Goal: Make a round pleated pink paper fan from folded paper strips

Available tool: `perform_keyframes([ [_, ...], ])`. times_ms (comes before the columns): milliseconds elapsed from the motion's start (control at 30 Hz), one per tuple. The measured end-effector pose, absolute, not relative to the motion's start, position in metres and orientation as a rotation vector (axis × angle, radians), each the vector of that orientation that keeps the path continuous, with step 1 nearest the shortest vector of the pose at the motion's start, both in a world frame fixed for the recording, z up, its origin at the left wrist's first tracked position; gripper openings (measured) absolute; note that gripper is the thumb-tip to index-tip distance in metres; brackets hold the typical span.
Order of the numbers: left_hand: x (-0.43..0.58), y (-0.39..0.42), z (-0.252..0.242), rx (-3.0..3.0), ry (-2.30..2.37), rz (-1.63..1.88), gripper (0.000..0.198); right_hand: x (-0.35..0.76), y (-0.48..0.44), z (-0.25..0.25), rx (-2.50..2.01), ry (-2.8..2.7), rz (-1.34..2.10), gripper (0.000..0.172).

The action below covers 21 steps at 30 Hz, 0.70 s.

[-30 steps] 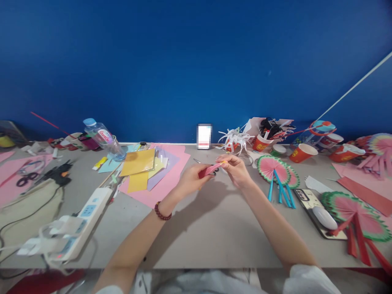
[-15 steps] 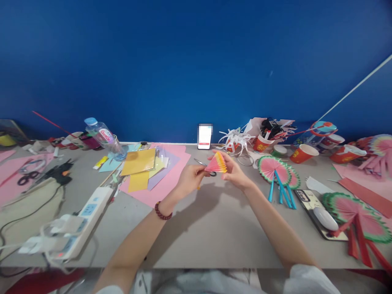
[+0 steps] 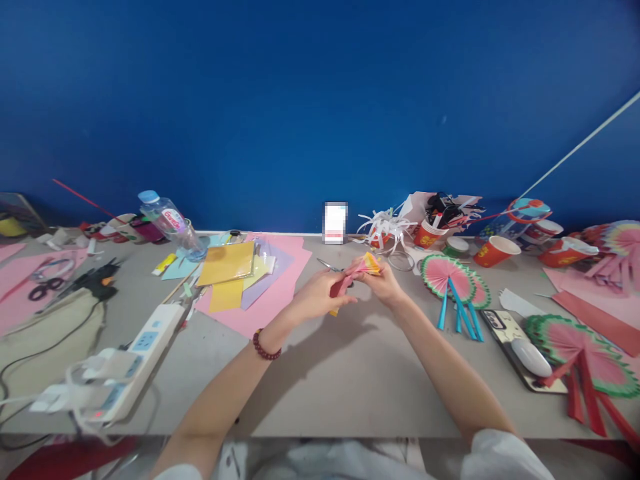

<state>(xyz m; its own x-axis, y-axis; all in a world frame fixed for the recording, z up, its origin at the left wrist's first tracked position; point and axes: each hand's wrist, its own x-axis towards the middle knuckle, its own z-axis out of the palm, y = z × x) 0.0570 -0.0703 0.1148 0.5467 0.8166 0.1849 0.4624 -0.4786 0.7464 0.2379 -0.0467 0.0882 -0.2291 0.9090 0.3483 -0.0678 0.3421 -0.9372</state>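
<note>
While clamping left hand and right hand on the pleated paper fan over the tabletop, probably best keeping pleats pressed evenly.

This looks like a paper-craft workshop. The grey tabletop before a plain blue wall carries sheets of coloured paper, scissors, a glue gun, red paper cups and many finished paper fans. One more pleated paper piece is in the person's fingers.
</note>
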Motion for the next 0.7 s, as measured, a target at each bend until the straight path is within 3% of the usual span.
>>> perform_keyframes([
  [333, 0.0541, -0.0657, 0.1116, 2.359, 1.131, 0.9, 0.025, 0.244, -0.0463, 0.0873, -0.801, -1.528, 1.086, 0.017],
  [567, 0.0522, -0.0668, 0.1099, 2.446, 1.167, 1.019, 0.022, 0.243, -0.0472, 0.0818, -0.796, -1.561, 1.279, 0.05],
  [700, 0.0544, -0.0679, 0.1085, 2.454, 1.172, 0.991, 0.024, 0.2373, -0.05, 0.081, -0.823, -1.561, 1.257, 0.032],
])
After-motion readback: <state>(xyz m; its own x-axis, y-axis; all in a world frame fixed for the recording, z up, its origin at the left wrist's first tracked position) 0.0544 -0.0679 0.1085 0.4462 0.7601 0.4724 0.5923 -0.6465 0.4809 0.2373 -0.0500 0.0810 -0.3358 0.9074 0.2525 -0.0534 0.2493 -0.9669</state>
